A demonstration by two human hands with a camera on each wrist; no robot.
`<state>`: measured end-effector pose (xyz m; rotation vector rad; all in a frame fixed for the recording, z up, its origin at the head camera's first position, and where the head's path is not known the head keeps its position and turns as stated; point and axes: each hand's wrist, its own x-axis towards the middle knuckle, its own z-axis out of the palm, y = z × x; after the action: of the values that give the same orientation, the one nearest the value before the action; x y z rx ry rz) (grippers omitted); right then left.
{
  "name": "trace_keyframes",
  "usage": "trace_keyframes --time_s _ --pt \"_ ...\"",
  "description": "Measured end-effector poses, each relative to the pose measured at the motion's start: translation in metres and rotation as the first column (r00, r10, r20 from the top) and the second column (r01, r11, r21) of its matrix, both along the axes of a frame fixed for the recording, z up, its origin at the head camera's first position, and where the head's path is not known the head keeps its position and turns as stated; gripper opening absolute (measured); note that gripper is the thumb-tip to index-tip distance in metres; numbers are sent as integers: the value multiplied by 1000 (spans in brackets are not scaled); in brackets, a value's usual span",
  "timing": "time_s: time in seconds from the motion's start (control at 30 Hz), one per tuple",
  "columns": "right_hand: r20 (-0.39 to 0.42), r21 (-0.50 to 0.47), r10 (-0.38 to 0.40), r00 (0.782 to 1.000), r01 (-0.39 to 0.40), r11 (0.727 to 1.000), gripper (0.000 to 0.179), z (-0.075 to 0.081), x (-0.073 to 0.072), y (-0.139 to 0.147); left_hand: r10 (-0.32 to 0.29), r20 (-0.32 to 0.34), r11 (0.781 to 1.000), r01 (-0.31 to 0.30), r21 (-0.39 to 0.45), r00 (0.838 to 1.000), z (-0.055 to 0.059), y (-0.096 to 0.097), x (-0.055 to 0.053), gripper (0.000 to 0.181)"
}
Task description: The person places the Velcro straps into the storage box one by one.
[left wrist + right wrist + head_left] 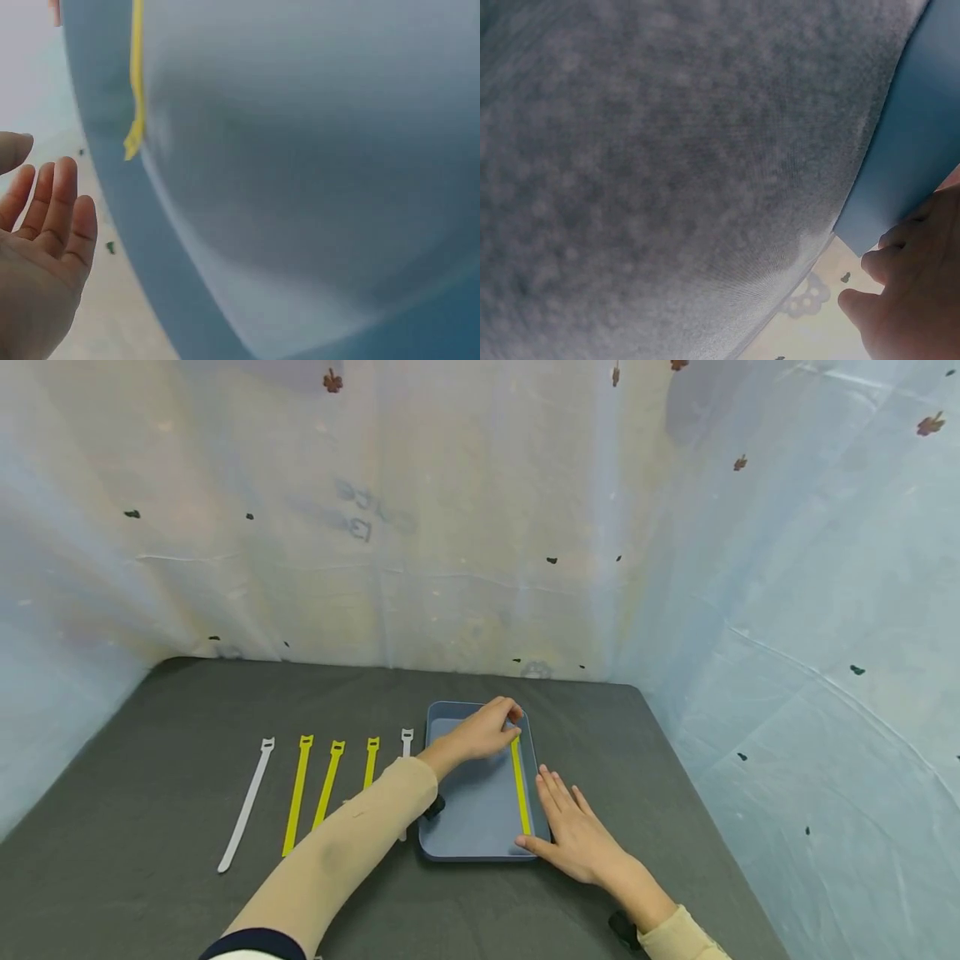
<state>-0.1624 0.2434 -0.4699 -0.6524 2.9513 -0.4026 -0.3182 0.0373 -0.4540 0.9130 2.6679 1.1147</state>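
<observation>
A yellow cable tie [520, 789] with a slotted head lies lengthwise along the right side of a blue-grey tray [472, 835]. My left hand [487, 727] reaches over the tray's far part, fingertips close to the tie's far end in the head view. In the left wrist view, that left hand [45, 247] has relaxed, slightly bent fingers with nothing between them, apart from the tie's head [133, 141]. My right hand [573, 839] lies along the tray's right wall with straight fingers, its thumb over the near right corner. The right wrist view shows this hand [922, 277] against the tray's outer wall.
Left of the tray, a white cable tie [247, 806] and several yellow cable ties [297, 797] lie roughly side by side on the dark grey table [135, 827]. Another white tie [407, 742] is partly behind my left forearm. A pale patterned sheet [465, 527] hangs behind the table.
</observation>
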Motion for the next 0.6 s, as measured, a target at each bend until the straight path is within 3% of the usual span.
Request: trace_keyframes --time_s 0.3,0.6 --pt "-4 -4 1 1000 -1 1000 101 -1 0 0 -13 -146 1000 14 9 989 20 -13 12 27" --pt "-15 -15 5 1000 -5 1000 101 -3 -1 1 15 -289 998 2 59 957 37 -41 24 25"
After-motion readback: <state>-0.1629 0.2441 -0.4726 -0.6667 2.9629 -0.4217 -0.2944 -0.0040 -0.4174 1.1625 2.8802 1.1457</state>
